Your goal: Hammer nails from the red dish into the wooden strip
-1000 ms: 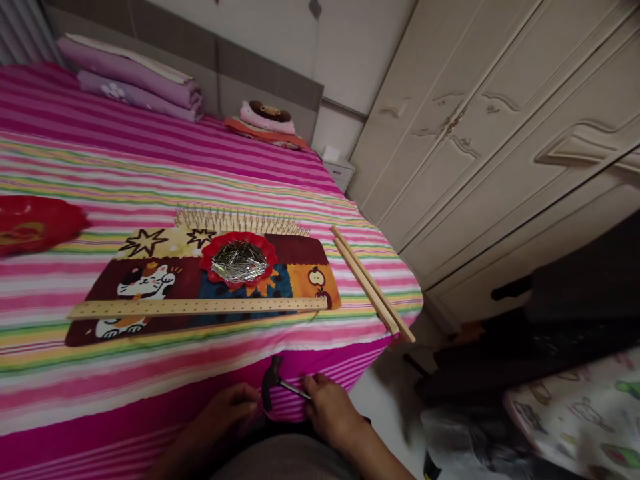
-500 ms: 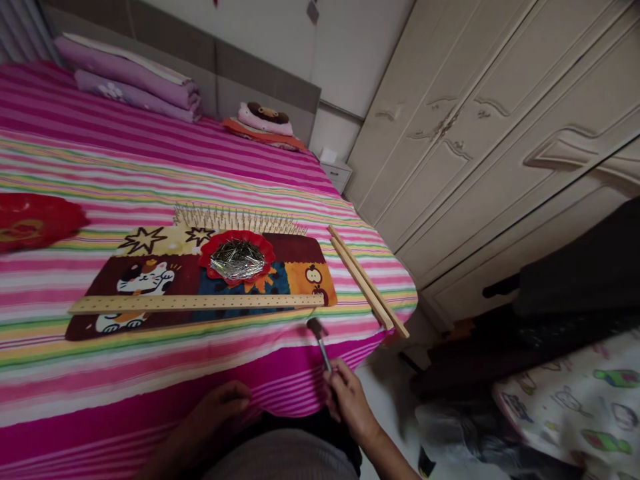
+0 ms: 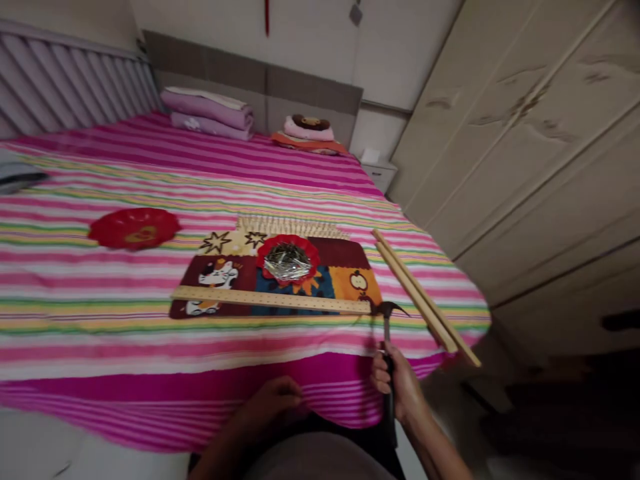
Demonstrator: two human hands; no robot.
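Observation:
My right hand [image 3: 397, 377] is closed round the handle of a claw hammer [image 3: 387, 309], whose head is raised at the right end of a wooden strip [image 3: 280, 300] with rows of small dark holes or dots. That strip lies along the near side of a patterned mat [image 3: 345, 253]. On the mat stands a red scalloped dish [image 3: 261, 257] heaped with shiny nails [image 3: 287, 260]. In front of my body, by the bed's edge, my left hand [image 3: 273, 403] has its fingers curled together; anything inside them is hidden.
Behind the mat lies a wooden piece bristling with upright nails [image 3: 295, 225]. Two bare wooden strips [image 3: 417, 293] lie to the right, their ends at the bed's edge. A red plate or lid [image 3: 135, 228] is on the left. Folded bedding [image 3: 210, 113] and a wardrobe [image 3: 500, 133] stand farther off.
My view has swung left, so the bed's things sit farther right. The hammer has turned more upright, with its head now at the strip's right end. My left hand stays low.

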